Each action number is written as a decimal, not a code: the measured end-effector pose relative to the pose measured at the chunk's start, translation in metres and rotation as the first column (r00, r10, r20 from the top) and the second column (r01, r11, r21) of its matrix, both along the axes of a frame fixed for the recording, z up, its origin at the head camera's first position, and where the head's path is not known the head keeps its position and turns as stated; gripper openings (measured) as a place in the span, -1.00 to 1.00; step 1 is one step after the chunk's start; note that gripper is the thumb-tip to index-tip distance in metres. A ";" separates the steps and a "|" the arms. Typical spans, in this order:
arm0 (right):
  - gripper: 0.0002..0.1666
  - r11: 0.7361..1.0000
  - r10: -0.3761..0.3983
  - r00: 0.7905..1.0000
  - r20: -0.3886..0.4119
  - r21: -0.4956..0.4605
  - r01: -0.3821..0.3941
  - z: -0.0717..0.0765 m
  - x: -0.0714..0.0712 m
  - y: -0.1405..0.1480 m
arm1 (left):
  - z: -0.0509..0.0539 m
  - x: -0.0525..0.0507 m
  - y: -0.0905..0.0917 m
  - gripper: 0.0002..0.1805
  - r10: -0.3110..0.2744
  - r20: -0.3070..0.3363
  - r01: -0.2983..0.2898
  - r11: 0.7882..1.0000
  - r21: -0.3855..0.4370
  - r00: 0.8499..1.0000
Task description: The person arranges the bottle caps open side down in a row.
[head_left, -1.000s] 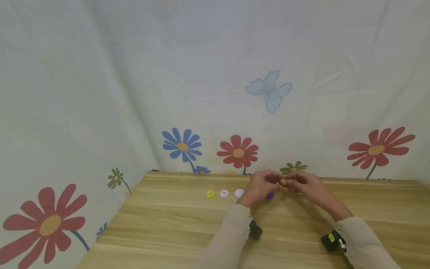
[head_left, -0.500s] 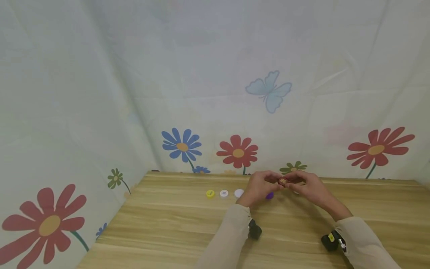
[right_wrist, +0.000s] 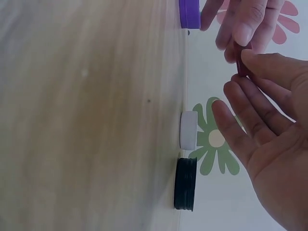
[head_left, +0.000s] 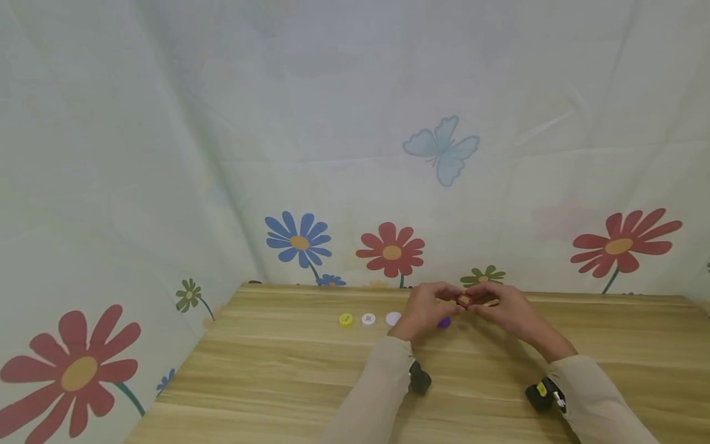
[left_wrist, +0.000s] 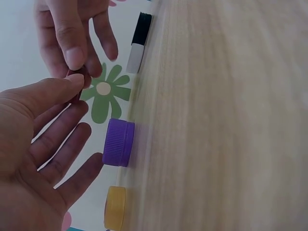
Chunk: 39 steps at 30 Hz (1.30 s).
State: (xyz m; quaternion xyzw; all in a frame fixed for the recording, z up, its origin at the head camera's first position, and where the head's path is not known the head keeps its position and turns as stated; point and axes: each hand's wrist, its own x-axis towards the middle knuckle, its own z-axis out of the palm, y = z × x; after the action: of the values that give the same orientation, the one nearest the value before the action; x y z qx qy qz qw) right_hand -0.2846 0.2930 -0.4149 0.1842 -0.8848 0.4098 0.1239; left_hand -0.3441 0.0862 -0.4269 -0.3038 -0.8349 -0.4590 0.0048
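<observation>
A small dark red bottle cap (head_left: 464,300) with a pale printed face is held up above the back of the table. My left hand (head_left: 424,310) pinches its left side between thumb and fingertips. On the other side, my right hand (head_left: 510,309) pinches it too, as the right wrist view also shows with the dark red cap (right_wrist: 242,60) edge-on. Beneath the hands stands a purple cap (left_wrist: 119,143), close to my left little finger in the left wrist view. A yellow-orange cap (left_wrist: 115,208) is beside it, hidden in the head view.
Left of the hands, a yellow cap (head_left: 346,319), a white cap (head_left: 368,319) and a plain whitish cap (head_left: 394,319) line up on the wooden table (head_left: 277,370). Another white cap (right_wrist: 188,130) and a black cap (right_wrist: 185,184) lie to the right. A flowered curtain (head_left: 333,154) hangs behind.
My right thumb and fingers have shifted a little around the red cap, and its printed face has turned slightly. Both hands stay in place; the head view has drifted slightly.
</observation>
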 end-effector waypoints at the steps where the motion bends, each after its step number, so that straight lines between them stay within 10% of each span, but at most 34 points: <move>1: -0.68 1.000 -0.003 1.000 0.000 0.002 0.003 0.000 0.000 -0.001 | 0.000 0.000 0.000 -0.70 -0.001 -0.006 0.001 1.000 -0.003 1.000; 39: -0.78 0.998 0.010 0.997 0.074 0.065 -0.015 -0.007 -0.006 -0.006 | -0.002 -0.002 0.004 -0.76 -0.034 0.076 0.041 0.995 -0.091 0.997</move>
State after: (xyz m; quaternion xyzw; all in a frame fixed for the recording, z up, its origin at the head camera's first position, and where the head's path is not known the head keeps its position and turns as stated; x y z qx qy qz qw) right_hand -0.2902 0.2874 -0.4215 0.1786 -0.9004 0.3880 0.0823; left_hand -0.3461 0.0905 -0.4288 -0.3022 -0.8489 -0.4308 -0.0490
